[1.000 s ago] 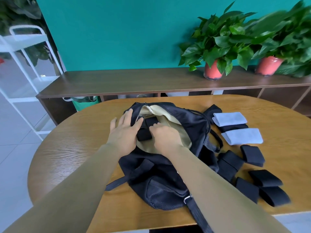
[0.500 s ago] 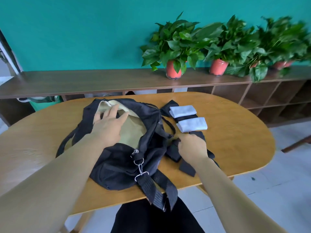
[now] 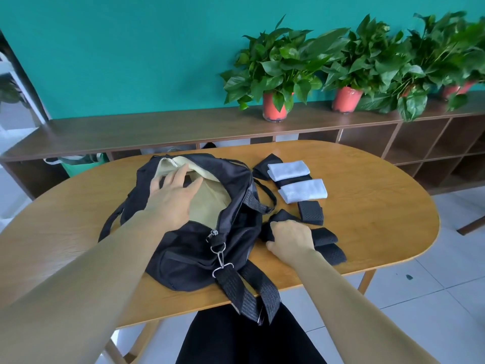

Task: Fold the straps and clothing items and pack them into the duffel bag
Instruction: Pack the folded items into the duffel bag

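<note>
A black duffel bag (image 3: 189, 256) with a beige lining lies unzipped on the wooden table (image 3: 367, 206). My left hand (image 3: 173, 195) rests flat with straight fingers on the bag's open mouth. To the right of the bag, my right hand (image 3: 288, 239) grips a folded black strap (image 3: 279, 219). More folded black straps (image 3: 328, 248) lie just right of that hand, and another (image 3: 311, 212) sits behind it. Two folded white cloths (image 3: 288, 170) (image 3: 304, 190) lie farther back on black fabric. The bag's shoulder strap (image 3: 249, 292) hangs over the near table edge.
A long dark shelf unit (image 3: 183, 127) runs behind the table, carrying potted plants (image 3: 275, 74) in red pots. A green bin (image 3: 78, 164) stands under it at the left. The near table edge is close to my body, and tiled floor shows at the right.
My right hand left the bag's opening, moved right to the pile of black straps and closed on one. My left hand stayed on the bag's mouth. My view swung right.
</note>
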The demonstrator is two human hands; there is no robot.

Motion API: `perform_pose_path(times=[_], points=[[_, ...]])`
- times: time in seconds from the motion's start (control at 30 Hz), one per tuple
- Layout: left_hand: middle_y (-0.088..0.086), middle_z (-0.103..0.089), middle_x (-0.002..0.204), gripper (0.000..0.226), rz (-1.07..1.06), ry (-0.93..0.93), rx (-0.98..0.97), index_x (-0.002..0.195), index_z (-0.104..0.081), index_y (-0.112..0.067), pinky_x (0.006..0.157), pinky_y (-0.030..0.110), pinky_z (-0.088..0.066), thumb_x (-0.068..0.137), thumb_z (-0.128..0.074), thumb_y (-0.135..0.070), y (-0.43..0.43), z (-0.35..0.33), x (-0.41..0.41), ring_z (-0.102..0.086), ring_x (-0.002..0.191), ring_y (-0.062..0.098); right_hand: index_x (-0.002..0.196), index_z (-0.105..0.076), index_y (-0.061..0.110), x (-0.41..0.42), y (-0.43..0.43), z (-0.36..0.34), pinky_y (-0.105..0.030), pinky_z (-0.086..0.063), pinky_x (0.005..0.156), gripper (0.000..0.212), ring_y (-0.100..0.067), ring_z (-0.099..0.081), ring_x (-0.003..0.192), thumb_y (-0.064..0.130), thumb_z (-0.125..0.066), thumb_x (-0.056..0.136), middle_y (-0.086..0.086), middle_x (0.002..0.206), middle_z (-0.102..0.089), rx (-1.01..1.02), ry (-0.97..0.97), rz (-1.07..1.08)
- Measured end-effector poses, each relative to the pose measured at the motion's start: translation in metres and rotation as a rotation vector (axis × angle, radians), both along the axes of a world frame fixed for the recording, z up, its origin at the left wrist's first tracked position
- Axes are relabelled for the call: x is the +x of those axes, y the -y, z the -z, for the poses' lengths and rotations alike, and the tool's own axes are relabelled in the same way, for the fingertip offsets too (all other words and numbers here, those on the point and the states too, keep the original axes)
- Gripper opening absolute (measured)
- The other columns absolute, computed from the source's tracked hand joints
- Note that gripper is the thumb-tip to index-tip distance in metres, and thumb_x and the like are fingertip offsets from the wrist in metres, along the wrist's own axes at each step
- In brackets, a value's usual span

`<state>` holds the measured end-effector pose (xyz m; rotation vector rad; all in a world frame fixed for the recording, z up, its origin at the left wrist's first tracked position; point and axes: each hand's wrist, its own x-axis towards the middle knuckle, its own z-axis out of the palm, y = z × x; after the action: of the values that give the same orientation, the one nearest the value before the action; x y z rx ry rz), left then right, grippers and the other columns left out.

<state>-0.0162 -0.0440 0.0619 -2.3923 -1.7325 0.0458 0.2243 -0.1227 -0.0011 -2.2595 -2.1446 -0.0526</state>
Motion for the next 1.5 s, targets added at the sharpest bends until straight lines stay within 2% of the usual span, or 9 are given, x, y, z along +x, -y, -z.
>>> perform_pose_path(times=[0.17,0.43,0.63,0.77,0.87,1.07,1.13,1.23,1.5], points=[[0.006,0.006,0.157,0.076,-0.018,-0.002,0.001,0.151,-0.013,-0.031,0.116,0.046,-0.001,0.089,-0.054,-0.017,-0.002,-0.001,-0.012,0.000,0.145,0.024,0.082,-0.049,0.016,-0.007,0.001,-0.005,-0.029,-0.035,0.058,0.012,-0.026,-0.062,0.082,0.024,-0.048,0.089,-0.005,0.090,-0.066,-0.001,0.047,-0.033],[0.007,0.012,0.159,0.076,-0.094,0.005,-0.014,0.151,-0.011,-0.031,0.116,0.048,-0.002,0.090,-0.051,-0.010,-0.004,-0.007,-0.041,0.007,0.146,0.024,0.095,-0.055,0.012,-0.003,-0.003,-0.020,-0.024,-0.021,0.044,0.014,-0.025,-0.050,0.067,0.012,-0.042,0.092,-0.003,0.078,-0.060,0.121,0.089,0.028],[0.008,0.010,0.159,0.077,-0.124,0.018,-0.019,0.152,-0.009,-0.029,0.117,0.050,-0.002,0.090,-0.052,-0.014,-0.005,-0.010,-0.055,0.007,0.147,0.025,0.068,-0.040,0.013,0.003,-0.004,-0.044,-0.025,-0.038,0.046,0.019,-0.022,-0.039,0.049,0.008,-0.049,0.084,-0.001,0.054,-0.037,0.211,0.031,0.156],[0.010,0.012,0.159,0.079,-0.140,0.041,-0.046,0.153,-0.006,-0.028,0.117,0.050,-0.001,0.089,-0.051,-0.014,-0.009,-0.007,-0.065,0.009,0.147,0.026,0.056,-0.026,0.016,-0.031,-0.016,-0.068,-0.011,-0.006,0.047,0.045,-0.014,-0.010,0.034,-0.010,-0.063,0.050,0.005,0.043,-0.013,0.624,-0.080,-0.056],[0.009,0.012,0.159,0.077,-0.138,0.070,-0.061,0.153,-0.006,-0.027,0.117,0.050,-0.001,0.090,-0.048,-0.012,-0.015,0.001,-0.070,0.009,0.147,0.025,0.052,-0.031,0.018,-0.075,-0.036,-0.076,-0.010,0.001,0.051,0.023,-0.018,-0.014,0.032,0.001,-0.046,0.056,0.003,0.042,-0.016,0.727,-0.063,-0.154],[0.009,0.012,0.159,0.077,-0.100,0.118,-0.079,0.153,-0.005,-0.028,0.117,0.049,-0.002,0.090,-0.048,-0.012,-0.030,0.017,-0.079,0.009,0.147,0.025,0.044,-0.051,0.013,-0.134,-0.083,-0.045,-0.005,-0.001,0.055,0.042,-0.016,-0.037,0.021,0.004,-0.086,0.021,0.002,0.032,-0.039,0.510,-0.010,-0.199],[0.008,0.013,0.159,0.077,-0.085,0.128,-0.080,0.153,-0.004,-0.029,0.117,0.048,-0.002,0.091,-0.048,-0.013,-0.036,0.022,-0.083,0.009,0.147,0.025,0.063,-0.060,0.011,-0.147,-0.096,-0.045,-0.010,-0.011,0.041,0.035,-0.017,-0.053,0.038,0.006,-0.087,0.041,0.000,0.049,-0.054,0.346,0.091,-0.165],[0.008,0.014,0.159,0.077,-0.068,0.141,-0.073,0.153,-0.004,-0.029,0.117,0.047,-0.002,0.091,-0.048,-0.015,-0.045,0.030,-0.091,0.009,0.146,0.024,0.102,-0.054,0.006,-0.159,-0.115,-0.041,-0.026,-0.042,0.056,0.025,-0.024,-0.066,0.081,-0.006,-0.058,0.080,-0.005,0.092,-0.064,0.141,0.168,-0.208],[0.007,0.018,0.158,0.075,-0.047,0.186,-0.113,0.152,-0.002,-0.030,0.115,0.045,-0.010,0.094,-0.047,-0.017,-0.060,0.043,-0.108,0.009,0.146,0.025,0.096,-0.059,0.011,-0.186,-0.145,-0.020,-0.029,-0.041,0.064,0.013,-0.026,-0.062,0.092,0.003,-0.052,0.089,-0.006,0.100,-0.061,-0.083,0.013,-0.184]])
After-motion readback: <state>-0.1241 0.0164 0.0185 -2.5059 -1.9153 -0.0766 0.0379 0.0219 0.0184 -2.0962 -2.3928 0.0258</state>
